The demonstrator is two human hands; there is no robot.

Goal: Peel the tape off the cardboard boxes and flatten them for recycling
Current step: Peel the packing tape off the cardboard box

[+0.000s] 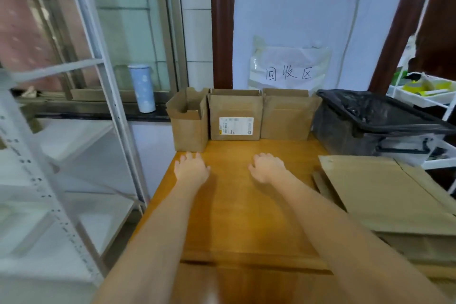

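On the far left I see a metal shelf (74, 131), then a pale bottle (142, 88) on the windowsill. My left hand (192, 168) hovers over the wooden table (246, 217), fingers loosely curled, holding nothing. Three cardboard boxes (235, 116) stand in a row at the table's far edge (the middle one bears a white label). My right hand (267, 166) is likewise loose and empty. Flattened cardboard (385, 195) lies right, near a black-lined bin (370, 121).
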